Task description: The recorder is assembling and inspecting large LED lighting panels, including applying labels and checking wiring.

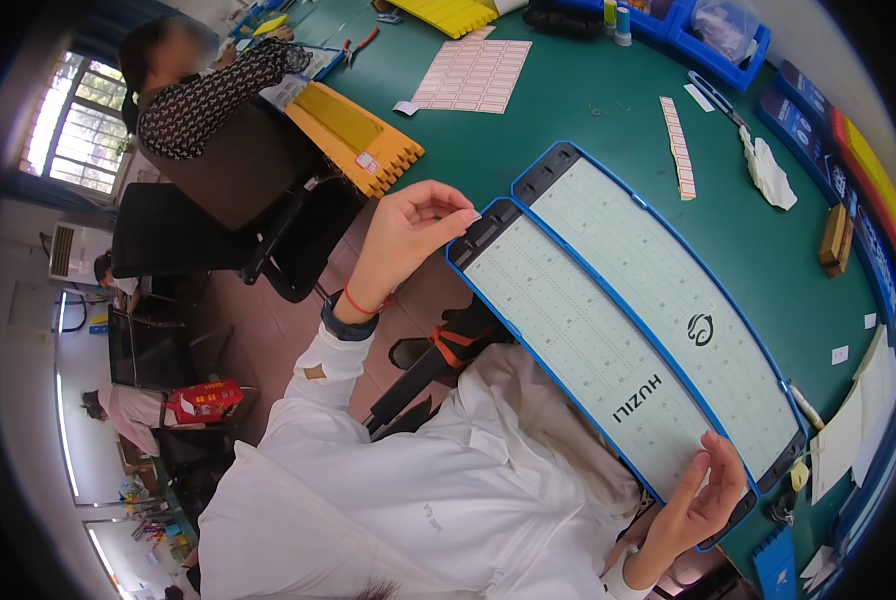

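Two long pale-green panels, a near panel (578, 330) and a far panel (658, 270), lie side by side at the green table's near edge. Both have blue rims, black end pieces, and rows of fine dots and marks. My left hand (408, 240) is at the near panel's upper left end, thumb and forefinger closed on a small whitish piece (476, 216) whose kind I cannot make out. Over the near panel's lower right end is my right hand (703, 495), fingers loosely bent and apart, with nothing visible in them; whether it touches the panel is unclear.
A label sheet (473, 75) and a label strip (678, 148) lie on the table (568, 100). Crumpled tissue (768, 172), a wooden block (836, 240) and a blue bin (738, 70) line the far side. A co-worker (208, 90) sits left, beside an orange comb-edged board (353, 140).
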`<state>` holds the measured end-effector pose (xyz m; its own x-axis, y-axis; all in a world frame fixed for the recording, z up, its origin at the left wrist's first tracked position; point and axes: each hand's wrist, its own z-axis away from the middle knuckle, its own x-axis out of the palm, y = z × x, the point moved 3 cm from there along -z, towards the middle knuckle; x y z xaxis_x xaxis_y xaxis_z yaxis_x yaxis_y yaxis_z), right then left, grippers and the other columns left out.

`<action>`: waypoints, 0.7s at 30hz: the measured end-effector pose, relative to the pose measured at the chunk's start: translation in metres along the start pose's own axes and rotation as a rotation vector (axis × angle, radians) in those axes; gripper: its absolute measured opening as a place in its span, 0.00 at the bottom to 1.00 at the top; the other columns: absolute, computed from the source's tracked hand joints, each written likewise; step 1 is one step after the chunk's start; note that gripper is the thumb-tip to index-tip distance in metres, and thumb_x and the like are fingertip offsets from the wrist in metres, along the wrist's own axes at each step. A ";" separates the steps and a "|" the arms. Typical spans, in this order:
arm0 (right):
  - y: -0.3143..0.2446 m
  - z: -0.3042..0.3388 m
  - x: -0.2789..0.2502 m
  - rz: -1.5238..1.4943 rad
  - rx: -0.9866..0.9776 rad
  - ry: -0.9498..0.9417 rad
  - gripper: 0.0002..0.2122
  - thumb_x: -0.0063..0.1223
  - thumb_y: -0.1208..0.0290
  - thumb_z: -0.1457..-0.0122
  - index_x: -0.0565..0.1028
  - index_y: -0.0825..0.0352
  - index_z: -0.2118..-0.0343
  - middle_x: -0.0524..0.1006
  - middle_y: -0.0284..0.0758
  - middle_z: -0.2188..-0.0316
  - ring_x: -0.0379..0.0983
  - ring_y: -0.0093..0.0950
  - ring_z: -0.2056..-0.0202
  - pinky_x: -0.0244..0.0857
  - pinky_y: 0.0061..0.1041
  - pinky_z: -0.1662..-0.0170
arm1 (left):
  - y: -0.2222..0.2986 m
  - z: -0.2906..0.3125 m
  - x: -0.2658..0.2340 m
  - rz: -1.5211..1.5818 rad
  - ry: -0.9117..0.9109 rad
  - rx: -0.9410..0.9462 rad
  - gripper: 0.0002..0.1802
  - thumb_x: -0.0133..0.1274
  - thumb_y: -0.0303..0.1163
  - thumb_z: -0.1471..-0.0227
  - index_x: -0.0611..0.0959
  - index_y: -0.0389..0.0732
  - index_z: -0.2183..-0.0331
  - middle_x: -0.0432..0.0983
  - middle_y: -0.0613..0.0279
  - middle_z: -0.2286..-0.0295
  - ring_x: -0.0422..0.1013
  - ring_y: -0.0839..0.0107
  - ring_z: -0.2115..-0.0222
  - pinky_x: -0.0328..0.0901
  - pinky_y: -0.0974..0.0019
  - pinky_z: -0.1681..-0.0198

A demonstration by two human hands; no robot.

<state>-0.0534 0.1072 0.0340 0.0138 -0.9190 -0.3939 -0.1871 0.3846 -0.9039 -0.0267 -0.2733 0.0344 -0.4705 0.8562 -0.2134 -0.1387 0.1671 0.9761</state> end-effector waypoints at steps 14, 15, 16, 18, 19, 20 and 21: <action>0.002 -0.001 0.002 0.042 -0.017 -0.033 0.09 0.43 0.86 0.44 0.70 0.71 0.60 0.73 0.40 0.62 0.69 0.30 0.57 0.60 0.27 0.51 | -0.009 -0.007 -0.003 -0.218 0.004 0.043 0.06 0.55 0.25 0.51 0.79 0.31 0.72 0.70 0.67 0.67 0.66 0.83 0.70 0.60 0.79 0.66; 0.002 -0.001 0.001 0.043 -0.014 -0.033 0.09 0.43 0.86 0.44 0.70 0.71 0.60 0.73 0.40 0.62 0.69 0.30 0.57 0.60 0.27 0.51 | -0.009 -0.007 -0.003 -0.252 0.000 0.024 0.06 0.56 0.25 0.52 0.79 0.31 0.72 0.70 0.67 0.68 0.66 0.84 0.71 0.60 0.80 0.67; 0.002 -0.001 0.002 0.034 -0.016 -0.035 0.09 0.43 0.86 0.44 0.70 0.72 0.60 0.73 0.40 0.62 0.69 0.30 0.57 0.60 0.26 0.51 | -0.010 -0.008 -0.003 -0.286 -0.004 0.004 0.05 0.56 0.25 0.52 0.79 0.32 0.73 0.71 0.68 0.68 0.65 0.85 0.71 0.59 0.80 0.69; 0.002 -0.002 0.002 0.027 -0.015 -0.037 0.10 0.43 0.86 0.45 0.70 0.72 0.60 0.73 0.40 0.62 0.69 0.30 0.57 0.60 0.26 0.51 | -0.011 -0.009 -0.005 -0.303 -0.017 0.020 0.05 0.56 0.25 0.52 0.80 0.32 0.73 0.71 0.68 0.68 0.65 0.85 0.72 0.59 0.80 0.69; 0.002 -0.002 0.002 0.034 -0.019 -0.038 0.10 0.43 0.86 0.45 0.70 0.72 0.60 0.74 0.40 0.62 0.69 0.30 0.57 0.60 0.26 0.51 | -0.011 -0.009 -0.005 -0.319 -0.027 0.037 0.05 0.56 0.25 0.52 0.80 0.32 0.73 0.71 0.68 0.69 0.65 0.85 0.72 0.59 0.80 0.70; 0.001 -0.002 0.002 0.041 -0.023 -0.039 0.10 0.43 0.87 0.45 0.70 0.72 0.60 0.74 0.40 0.62 0.69 0.30 0.58 0.60 0.26 0.51 | -0.011 -0.008 -0.005 -0.318 -0.028 0.036 0.05 0.56 0.25 0.52 0.80 0.32 0.73 0.71 0.68 0.69 0.65 0.85 0.72 0.59 0.80 0.70; 0.001 -0.003 0.002 0.043 -0.022 -0.039 0.10 0.43 0.87 0.45 0.70 0.72 0.60 0.74 0.40 0.62 0.69 0.30 0.58 0.60 0.26 0.51 | -0.009 -0.008 -0.003 -0.346 -0.023 0.034 0.05 0.56 0.25 0.52 0.80 0.32 0.73 0.72 0.68 0.69 0.65 0.85 0.73 0.59 0.80 0.70</action>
<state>-0.0563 0.1055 0.0324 0.0433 -0.8976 -0.4386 -0.2100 0.4210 -0.8824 -0.0309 -0.2816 0.0263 -0.3812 0.7568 -0.5310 -0.2574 0.4647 0.8472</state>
